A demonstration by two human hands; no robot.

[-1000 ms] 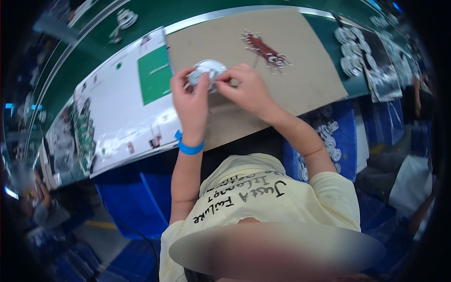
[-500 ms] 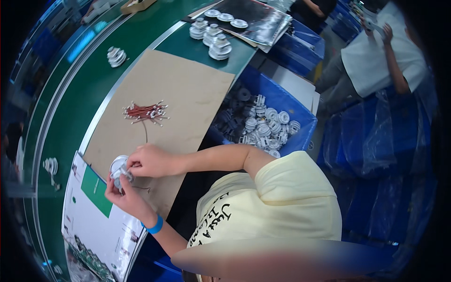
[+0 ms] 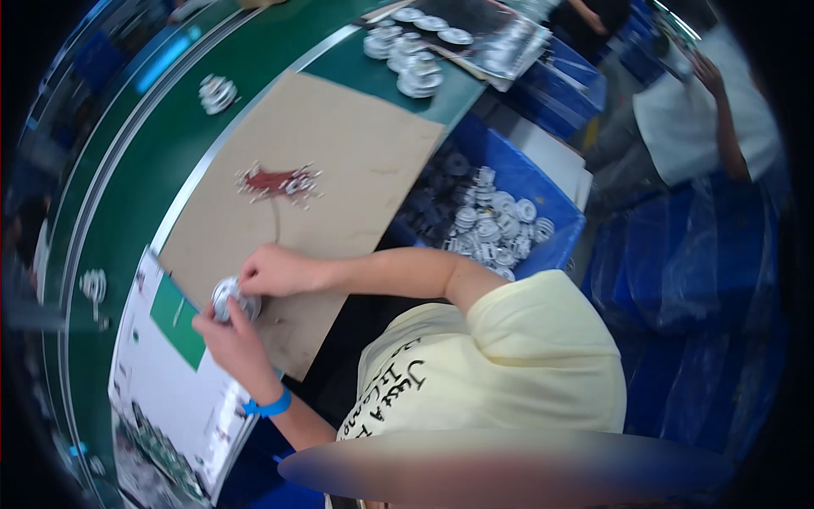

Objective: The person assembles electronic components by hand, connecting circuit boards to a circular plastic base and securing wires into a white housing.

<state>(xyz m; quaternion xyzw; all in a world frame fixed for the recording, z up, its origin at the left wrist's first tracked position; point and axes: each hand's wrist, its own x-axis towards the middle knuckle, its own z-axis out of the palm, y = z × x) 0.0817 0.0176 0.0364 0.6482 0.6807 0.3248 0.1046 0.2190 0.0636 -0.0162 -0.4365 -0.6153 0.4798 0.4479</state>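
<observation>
My left hand, with a blue band at its wrist, grips a white round plastic part near the table's left edge. Closed in a pinch, my right hand meets the far right side of this part. Whatever lies between its fingertips is hidden. Beyond the hands, a bundle of short red wires with white ends lies on a brown board. One darker wire runs from the bundle towards my right hand.
Stacked white round parts and flat white discs stand at the far end. Right of the board, a blue bin holds many white parts. A green conveyor carries several parts on the left. Papers and circuit boards lie nearer.
The whole view has shifted a little, so most things sit farther right. Both hands stay at the white part, turned slightly. A thin wire below the hands no longer shows clearly.
</observation>
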